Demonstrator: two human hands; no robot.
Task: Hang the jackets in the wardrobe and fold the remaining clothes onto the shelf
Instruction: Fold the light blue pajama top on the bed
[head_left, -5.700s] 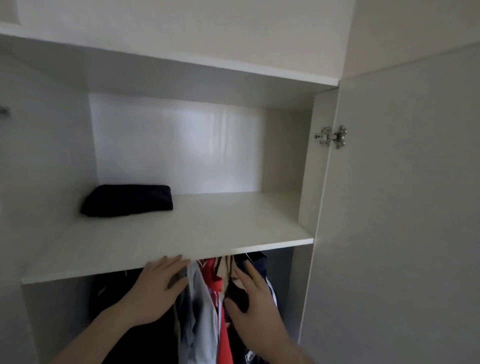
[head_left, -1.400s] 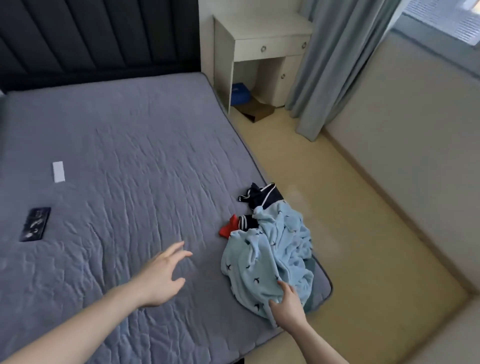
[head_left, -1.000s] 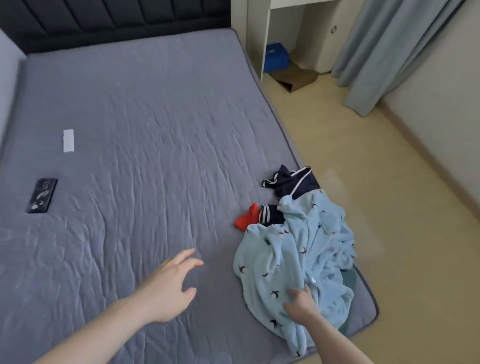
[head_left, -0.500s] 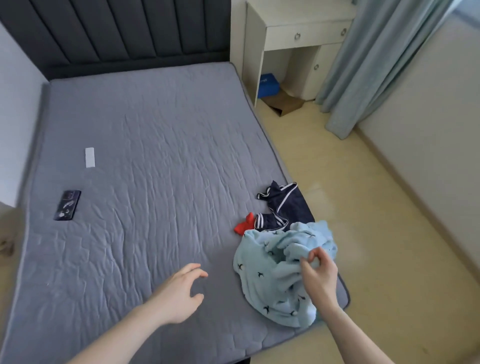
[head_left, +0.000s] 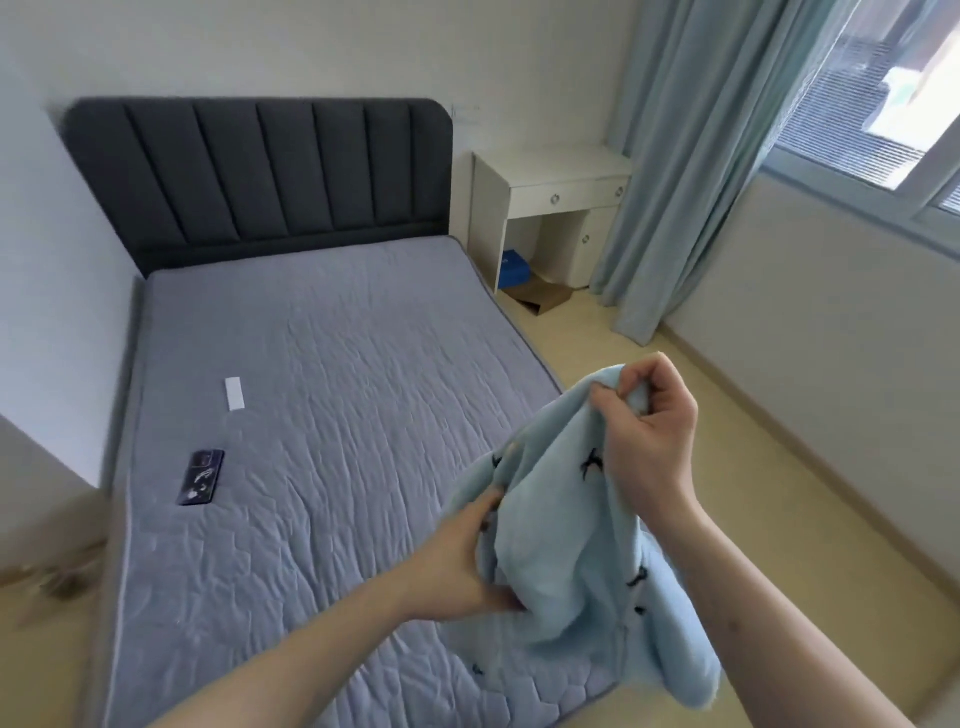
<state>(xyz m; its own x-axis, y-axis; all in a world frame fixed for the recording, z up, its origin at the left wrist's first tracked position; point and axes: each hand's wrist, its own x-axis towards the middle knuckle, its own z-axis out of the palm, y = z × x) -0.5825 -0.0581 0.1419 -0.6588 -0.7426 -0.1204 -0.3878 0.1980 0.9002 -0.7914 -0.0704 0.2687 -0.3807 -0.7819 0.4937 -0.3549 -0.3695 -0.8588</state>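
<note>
A light blue fleece garment (head_left: 561, 561) with small dark bird prints hangs in the air over the near right corner of the grey mattress (head_left: 322, 415). My right hand (head_left: 644, 436) pinches its top edge up high. My left hand (head_left: 462, 566) grips the cloth lower down on its left side. The garment hides the dark and red clothes that lay on the bed corner. The wardrobe is out of view.
A dark phone (head_left: 201, 477) and a white strip (head_left: 235, 394) lie on the mattress's left half. A dark padded headboard (head_left: 260, 176) stands behind. A white desk (head_left: 550, 208), a curtain (head_left: 691, 156) and a window fill the right; bare floor (head_left: 779, 519) runs alongside the bed.
I turned from the wardrobe to the bed. My right hand took the blue garment off the bed corner and lifted it; my left hand, earlier free over the mattress, now grips it too.
</note>
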